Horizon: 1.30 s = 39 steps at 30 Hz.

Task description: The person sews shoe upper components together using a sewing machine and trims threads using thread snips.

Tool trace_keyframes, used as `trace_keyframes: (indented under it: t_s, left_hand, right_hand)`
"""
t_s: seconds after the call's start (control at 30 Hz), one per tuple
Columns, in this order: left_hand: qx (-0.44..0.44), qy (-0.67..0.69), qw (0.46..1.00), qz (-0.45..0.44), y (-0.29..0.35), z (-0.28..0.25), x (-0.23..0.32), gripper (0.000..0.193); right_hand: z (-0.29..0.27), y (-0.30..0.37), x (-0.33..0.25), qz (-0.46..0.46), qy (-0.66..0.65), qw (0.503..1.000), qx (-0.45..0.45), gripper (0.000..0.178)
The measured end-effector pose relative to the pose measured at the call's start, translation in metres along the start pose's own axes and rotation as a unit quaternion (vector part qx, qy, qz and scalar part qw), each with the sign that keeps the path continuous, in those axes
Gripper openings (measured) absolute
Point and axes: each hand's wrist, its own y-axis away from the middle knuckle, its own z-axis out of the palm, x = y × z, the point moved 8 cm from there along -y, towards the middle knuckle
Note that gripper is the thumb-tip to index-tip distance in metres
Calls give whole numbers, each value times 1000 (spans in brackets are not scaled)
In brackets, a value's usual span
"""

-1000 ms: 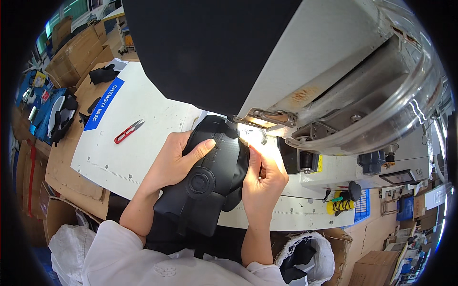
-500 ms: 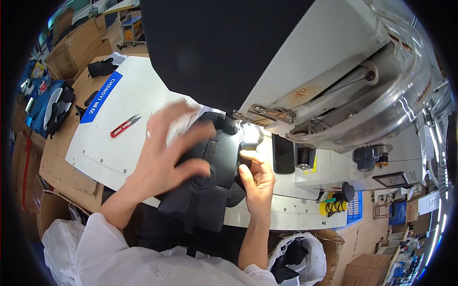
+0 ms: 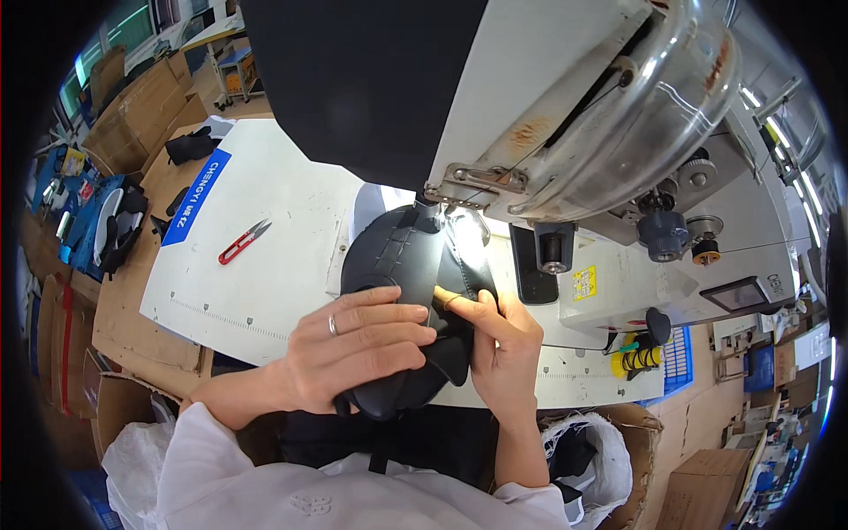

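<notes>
A black, curved sewn piece with a smooth surface and lines of stitching (image 3: 406,265) lies under the needle area of a white sewing machine (image 3: 459,132). My left hand (image 3: 367,344), with a ring on one finger, rests across the near part of this piece, fingers stretched out side by side; its thumb is hidden. On the piece's right edge, my right hand (image 3: 508,349) pinches the material between thumb and index finger. A brownish cover sits on that index fingertip. Bright lamp light washes out part of the piece beside the needle.
Red-handled thread snips (image 3: 244,242) lie on the white table (image 3: 283,194) at left. A dark phone (image 3: 534,269) rests beside the machine's arm. A yellow-and-black spool (image 3: 638,359) stands at the right edge near a blue basket (image 3: 677,362). A white sack (image 3: 609,477) hangs below.
My left hand has come down from the air onto the black piece. The piece has turned and its near flap is no longer spread out. The whole view has shifted slightly.
</notes>
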Motion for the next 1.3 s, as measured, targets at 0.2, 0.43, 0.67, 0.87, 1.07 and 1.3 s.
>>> trace_keyframes:
  t_s: [0.2,0.43,0.67,0.87,1.07,1.3]
  left_hand:
    - [38,-31,999,16,6,8,5,18]
    - [40,-39,998,10,0,8,-5,17]
    - [51,-39,998,7,-7,10,-16,16]
    - [57,-38,998,-3,-9,11,-25,17]
    - [51,14,998,-18,-3,13,-31,27]
    - [91,62,992,-65,0,6,-34,38]
  right_hand:
    - [-5,-5,-4,-11,-4,1000,-10,30]
    - [-2,-15,7,1,-3,1000,-19,33]
    - [-4,-31,10,-21,-47,999,-17,35]
    - [7,-26,54,159,-192,968,-34,22]
    - [29,-17,44,198,-385,885,-172,26]
    - [5,-12,30,52,-200,973,-105,30]
